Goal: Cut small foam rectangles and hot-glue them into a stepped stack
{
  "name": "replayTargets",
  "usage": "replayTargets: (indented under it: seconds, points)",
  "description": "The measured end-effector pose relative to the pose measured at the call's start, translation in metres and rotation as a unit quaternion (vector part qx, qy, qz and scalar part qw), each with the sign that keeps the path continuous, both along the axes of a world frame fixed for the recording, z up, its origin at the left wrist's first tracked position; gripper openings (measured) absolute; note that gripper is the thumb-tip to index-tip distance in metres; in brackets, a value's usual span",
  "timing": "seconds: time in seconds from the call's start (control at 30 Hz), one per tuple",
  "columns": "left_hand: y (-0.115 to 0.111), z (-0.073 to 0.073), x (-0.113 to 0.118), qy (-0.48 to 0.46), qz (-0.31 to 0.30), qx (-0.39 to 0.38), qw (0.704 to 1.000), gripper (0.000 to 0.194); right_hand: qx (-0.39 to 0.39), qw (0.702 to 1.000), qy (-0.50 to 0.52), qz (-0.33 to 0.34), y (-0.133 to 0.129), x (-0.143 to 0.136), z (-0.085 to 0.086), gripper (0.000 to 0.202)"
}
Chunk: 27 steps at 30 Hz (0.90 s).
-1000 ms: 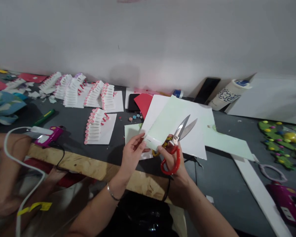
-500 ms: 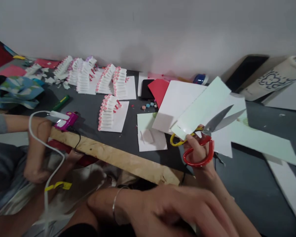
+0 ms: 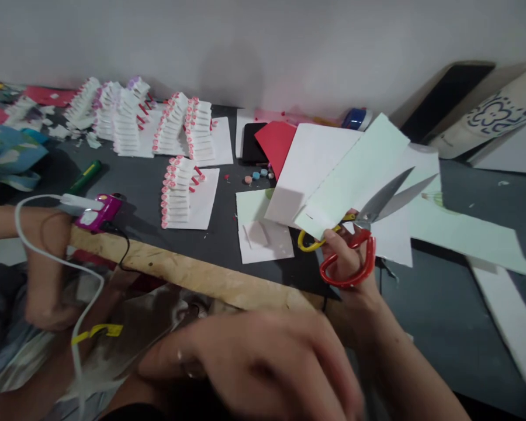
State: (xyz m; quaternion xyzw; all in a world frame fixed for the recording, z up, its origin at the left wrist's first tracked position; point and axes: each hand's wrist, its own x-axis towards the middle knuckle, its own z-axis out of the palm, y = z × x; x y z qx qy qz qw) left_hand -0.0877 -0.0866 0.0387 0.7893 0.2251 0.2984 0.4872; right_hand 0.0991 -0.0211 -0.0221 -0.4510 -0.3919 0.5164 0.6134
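My right hand is closed around a pair of scissors with one red and one yellow handle; the blades stand apart, pointing up and right. Under its thumb it also pinches a pale green paper strip, tilted up to the right. White sheets and a red piece of paper show behind the strip. Close to the camera, my left hand hangs in front of the table edge, a bracelet on its wrist. Motion blurs its bent fingers, and whatever is beneath them is hidden.
Bundles of white paper pieces with pink tips stand along the left. A purple power adapter with a white cable sits near another person's arm. At the right are a dark phone, a patterned bottle and pale green paper.
My left hand has shifted left and is more blurred. The view has moved slightly, so the table things sit further left and higher. My right hand still holds the scissors and strip.
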Motion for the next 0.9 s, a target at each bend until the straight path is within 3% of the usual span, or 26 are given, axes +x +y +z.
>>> replayTargets:
  seconds: [0.07, 0.1, 0.13, 0.17, 0.27, 0.43, 0.57, 0.73, 0.83, 0.9]
  points:
    - [0.019, -0.004, -0.017, 0.038, 0.178, 0.045, 0.982, 0.029, -0.010, 1.000, -0.003, -0.001, 0.000, -0.001, 0.001, 0.047]
    - [0.029, -0.008, -0.021, 0.065, 0.281, 0.089, 0.953, 0.023, -0.010, 1.000, -0.003, -0.005, 0.000, -0.002, 0.000, 0.048]
    - [0.038, -0.014, -0.022, 0.099, 0.337, 0.132, 0.927, 0.017, -0.007, 1.000, -0.003, -0.007, 0.000, -0.003, -0.001, 0.048]
    - [0.046, -0.019, -0.021, 0.130, 0.350, 0.172, 0.911, 0.018, -0.005, 1.000, -0.006, -0.008, 0.001, -0.004, -0.003, 0.049]
    - [0.063, -0.031, -0.010, 0.183, 0.302, 0.280, 0.893, 0.037, -0.012, 1.000, -0.020, -0.008, 0.002, -0.005, -0.009, 0.048]
    - [0.074, -0.025, -0.004, 0.231, 0.299, 0.351, 0.857, 0.039, -0.021, 0.999, -0.042, -0.003, 0.002, -0.003, -0.013, 0.047]
    - [0.081, -0.021, -0.009, 0.293, 0.230, 0.418, 0.829, 0.044, -0.007, 0.998, -0.044, 0.050, 0.000, -0.006, -0.010, 0.047]
    - [0.091, -0.023, -0.019, 0.299, 0.224, 0.372, 0.850, 0.033, -0.001, 0.997, -0.038, 0.060, 0.001, -0.008, -0.015, 0.047]
    - [0.099, -0.028, -0.035, 0.295, 0.291, 0.313, 0.855, 0.035, -0.011, 0.998, -0.030, 0.045, 0.003, -0.007, -0.018, 0.045]
    - [0.104, -0.034, -0.048, 0.313, 0.360, 0.267, 0.837, 0.038, -0.023, 0.999, -0.033, 0.036, 0.004, -0.007, -0.018, 0.045]
